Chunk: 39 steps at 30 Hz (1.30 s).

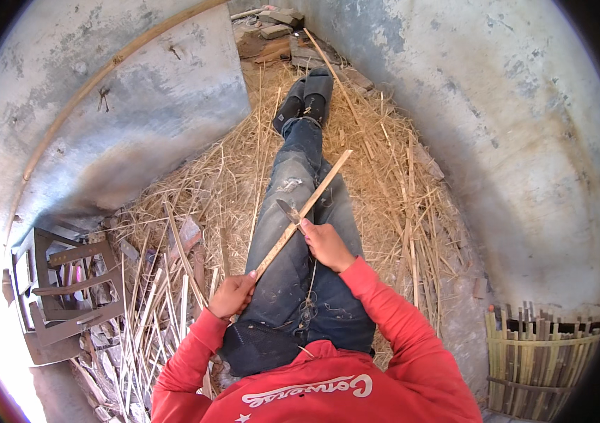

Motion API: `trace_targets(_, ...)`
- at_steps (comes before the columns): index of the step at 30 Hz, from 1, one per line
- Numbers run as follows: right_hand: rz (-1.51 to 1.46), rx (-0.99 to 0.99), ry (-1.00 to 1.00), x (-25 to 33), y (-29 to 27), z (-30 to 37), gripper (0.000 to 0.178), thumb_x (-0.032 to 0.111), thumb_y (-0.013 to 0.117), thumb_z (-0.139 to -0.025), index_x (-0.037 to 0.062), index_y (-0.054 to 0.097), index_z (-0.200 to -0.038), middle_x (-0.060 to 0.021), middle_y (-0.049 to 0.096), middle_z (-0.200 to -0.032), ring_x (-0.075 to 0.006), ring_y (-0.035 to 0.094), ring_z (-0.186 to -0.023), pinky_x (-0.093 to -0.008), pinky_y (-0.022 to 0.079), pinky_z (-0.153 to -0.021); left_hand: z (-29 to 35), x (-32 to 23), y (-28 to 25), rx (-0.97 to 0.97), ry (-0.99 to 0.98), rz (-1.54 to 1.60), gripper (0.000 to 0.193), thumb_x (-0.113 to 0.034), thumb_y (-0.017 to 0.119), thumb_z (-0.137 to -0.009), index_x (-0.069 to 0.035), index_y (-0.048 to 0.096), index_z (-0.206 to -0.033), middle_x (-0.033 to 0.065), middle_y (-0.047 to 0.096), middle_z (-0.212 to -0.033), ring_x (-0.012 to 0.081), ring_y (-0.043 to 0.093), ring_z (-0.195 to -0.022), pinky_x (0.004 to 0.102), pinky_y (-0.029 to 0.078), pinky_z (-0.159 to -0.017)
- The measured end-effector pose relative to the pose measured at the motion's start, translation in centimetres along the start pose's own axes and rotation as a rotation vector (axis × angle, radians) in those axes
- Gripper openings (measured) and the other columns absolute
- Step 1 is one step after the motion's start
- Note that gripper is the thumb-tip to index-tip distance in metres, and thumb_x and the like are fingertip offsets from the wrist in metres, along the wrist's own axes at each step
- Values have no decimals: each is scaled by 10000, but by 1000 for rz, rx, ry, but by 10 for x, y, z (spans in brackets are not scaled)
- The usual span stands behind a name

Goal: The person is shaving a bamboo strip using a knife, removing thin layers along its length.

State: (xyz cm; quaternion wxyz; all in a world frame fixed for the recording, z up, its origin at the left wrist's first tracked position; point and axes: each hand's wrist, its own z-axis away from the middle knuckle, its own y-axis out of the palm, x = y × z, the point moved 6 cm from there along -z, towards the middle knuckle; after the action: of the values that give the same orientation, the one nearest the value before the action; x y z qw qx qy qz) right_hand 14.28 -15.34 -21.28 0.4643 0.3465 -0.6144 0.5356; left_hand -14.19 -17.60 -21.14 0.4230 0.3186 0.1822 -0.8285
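Observation:
A long, pale bamboo strip slants across my thighs, its far end up and to the right. My left hand is closed around its near end, above my left thigh. In my right hand is a knife; the fingers are wrapped round its handle, which is mostly hidden. The short, dark blade crosses the strip near its middle and points to the far left. My right thumb lies close to the strip, by the blade. Blue jeans, worn and dusty, cover my outstretched legs beneath both hands.
Shavings and thin strips litter the floor around my legs. At left stands a dark openwork frame; at right, a slatted bamboo basket. Grey walls rise on both sides. Bricks lie beyond my feet.

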Motion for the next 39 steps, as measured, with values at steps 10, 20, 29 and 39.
trace_targets(10, -218, -2, -17, 49, -24, -15, 381, 391, 754, -959, 20, 749, -871, 32, 551, -595, -78, 420, -505, -314, 284, -481, -1, 1, -2, -64, 130, -64, 570, -535, 530, -1069, -79, 557, -729, -32, 459, -566, 67, 386, -450, 258, 303, -431)
trace_targets(20, 111, 53, -265, 97, -7, 15, 219, 205, 774, -886, 11, 686, -836, -193, 593, -608, -403, 552, -530, -442, 450, -528, 2, -5, -4, -158, 242, -224, 602, -501, 543, -1072, -24, 625, -713, 18, 545, -578, 104, 494, -511, 298, 405, -502)
trace_targets(29, -46, -135, -18, 69, -47, 1, 372, 376, 654, -1025, 33, 685, -883, -62, 661, -750, -122, 620, -680, -320, 470, -615, 3, 21, -7, 444, -238, 453, 521, -569, 458, -1086, -159, 449, -764, -91, 304, -569, 39, 233, -440, 233, 166, -392)
trace_targets(39, 328, -405, -142, 17, -89, -88, 532, 404, 520, -1074, -36, 628, -794, -256, 540, -629, -427, 522, -559, -491, 375, -551, -4, 28, -8, 585, -336, 579, 524, -574, 408, -1097, -169, 420, -764, -95, 301, -583, 20, 219, -447, 207, 164, -375)
